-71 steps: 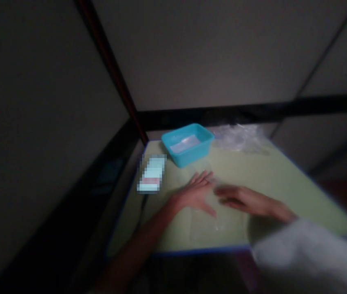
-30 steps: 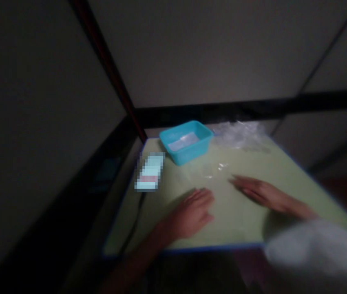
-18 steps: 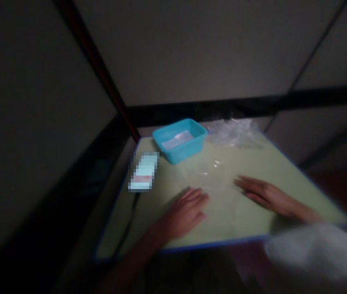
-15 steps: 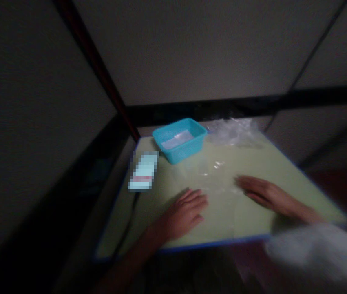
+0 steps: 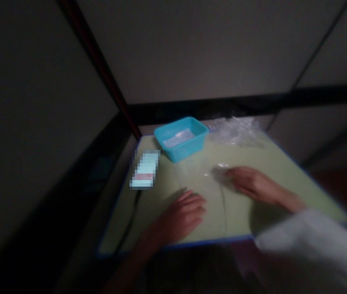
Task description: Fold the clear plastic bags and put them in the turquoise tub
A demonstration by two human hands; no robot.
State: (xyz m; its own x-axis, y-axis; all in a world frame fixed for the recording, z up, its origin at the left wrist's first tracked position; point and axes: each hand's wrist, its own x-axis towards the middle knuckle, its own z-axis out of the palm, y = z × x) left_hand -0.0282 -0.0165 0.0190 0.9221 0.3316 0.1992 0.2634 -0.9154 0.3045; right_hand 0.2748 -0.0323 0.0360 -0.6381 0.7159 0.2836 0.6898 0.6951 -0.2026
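A clear plastic sheet or bag (image 5: pixel 213 212) lies on the table in front of me, its outline faint in the dim light. My left hand (image 5: pixel 187 216) rests palm down at its near left part, fingers stretched out and slightly bent. At its right side, my right hand (image 5: pixel 253 183) points left with fingers drawn together, and a raised greyish fold of the plastic shows at the fingertips. The thumb is not clearly visible. Beyond both hands stands a turquoise basket (image 5: pixel 188 152) with flat whitish pieces (image 5: pixel 179 138) inside.
A lit, pixelated phone-like screen (image 5: pixel 145 169) lies at the table's left, with a dark cable (image 5: pixel 129 226) running toward me. Crumpled clear plastic (image 5: pixel 237 130) sits at the back right. The pale table (image 5: pixel 283 175) has a blue edge and stands against walls.
My right hand has moved left and its fingers have come onto the plastic, whose right edge has shifted left. My left hand stays nearly in place.
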